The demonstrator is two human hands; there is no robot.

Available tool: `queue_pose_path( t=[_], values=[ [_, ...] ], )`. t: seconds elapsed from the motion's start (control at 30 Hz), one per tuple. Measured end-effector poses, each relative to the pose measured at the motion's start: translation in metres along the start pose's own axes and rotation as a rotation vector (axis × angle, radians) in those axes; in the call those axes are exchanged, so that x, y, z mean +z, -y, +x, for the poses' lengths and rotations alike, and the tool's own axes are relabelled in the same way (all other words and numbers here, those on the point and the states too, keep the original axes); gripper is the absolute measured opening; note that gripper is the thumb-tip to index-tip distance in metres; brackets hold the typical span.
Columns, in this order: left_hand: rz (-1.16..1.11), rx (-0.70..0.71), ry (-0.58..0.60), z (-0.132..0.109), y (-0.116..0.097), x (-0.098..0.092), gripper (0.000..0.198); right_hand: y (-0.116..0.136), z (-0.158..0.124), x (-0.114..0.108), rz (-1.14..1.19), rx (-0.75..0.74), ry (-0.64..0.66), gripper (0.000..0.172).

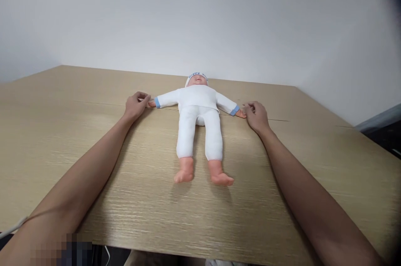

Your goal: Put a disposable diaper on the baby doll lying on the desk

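Note:
A baby doll [198,101] lies on its back on the wooden table, its feet toward me and its arms stretched out sideways. It wears a white top and trousers with blue cuffs, and a white cap [191,77] with blue lettering. My left hand [137,105] is closed at the doll's hand on the left, fingers pinched around it. On the other side, my right hand [256,115] pinches the doll's other hand [240,113] in the same way. Both bare feet of the doll rest near the middle of the table.
The light wood table [150,207] has a seam running across it behind the doll's legs. A pale wall [200,19] stands behind the far edge. A white cable [14,227] lies at the lower left. Something dark [385,132] is beyond the right edge.

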State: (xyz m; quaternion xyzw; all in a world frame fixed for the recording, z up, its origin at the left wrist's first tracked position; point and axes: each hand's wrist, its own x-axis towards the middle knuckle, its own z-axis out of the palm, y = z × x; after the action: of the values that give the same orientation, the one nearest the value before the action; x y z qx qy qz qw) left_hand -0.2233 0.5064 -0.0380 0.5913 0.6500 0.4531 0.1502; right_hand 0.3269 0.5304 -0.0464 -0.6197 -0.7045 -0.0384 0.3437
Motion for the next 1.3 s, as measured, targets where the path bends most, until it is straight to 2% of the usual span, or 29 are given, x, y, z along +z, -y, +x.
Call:
queue_pose_path(
  t=[0.1, 0.23, 0.5, 0.7, 0.83, 0.97, 1.07, 1.17, 1.23, 1.3],
  values=[
    [0.060, -0.056, -0.067, 0.001, 0.003, 0.001, 0.035, -0.012, -0.003, -0.001, -0.082, 0.073, -0.025, 0.035],
    [0.101, -0.100, -0.079, 0.002, 0.004, 0.004, 0.029, -0.015, -0.006, 0.000, -0.133, 0.077, -0.016, 0.035],
    [0.103, -0.094, -0.012, -0.002, 0.000, 0.000, 0.032, -0.003, -0.007, 0.001, -0.167, 0.049, 0.028, 0.040],
    [0.116, -0.086, 0.021, -0.003, -0.003, 0.000, 0.029, 0.005, -0.005, 0.006, -0.194, 0.122, 0.042, 0.045],
    [0.120, -0.099, 0.014, -0.003, -0.004, 0.001, 0.030, 0.012, -0.006, 0.008, -0.177, 0.169, 0.026, 0.044],
    [0.085, -0.096, -0.009, -0.009, -0.007, -0.003, 0.036, 0.022, -0.010, 0.001, -0.095, 0.185, -0.027, 0.040],
    [0.029, -0.074, -0.053, -0.023, -0.014, -0.007, 0.044, 0.033, -0.016, -0.008, -0.002, 0.198, -0.111, 0.037],
    [-0.034, -0.075, -0.119, -0.048, -0.030, -0.010, 0.046, 0.054, -0.031, -0.018, 0.101, 0.220, -0.224, 0.036],
    [-0.083, -0.081, -0.158, -0.078, -0.048, -0.015, 0.045, 0.078, -0.051, -0.029, 0.174, 0.233, -0.294, 0.041],
    [-0.145, -0.065, -0.178, -0.123, -0.071, -0.025, 0.047, 0.110, -0.086, -0.049, 0.257, 0.228, -0.340, 0.048]
  ],
)
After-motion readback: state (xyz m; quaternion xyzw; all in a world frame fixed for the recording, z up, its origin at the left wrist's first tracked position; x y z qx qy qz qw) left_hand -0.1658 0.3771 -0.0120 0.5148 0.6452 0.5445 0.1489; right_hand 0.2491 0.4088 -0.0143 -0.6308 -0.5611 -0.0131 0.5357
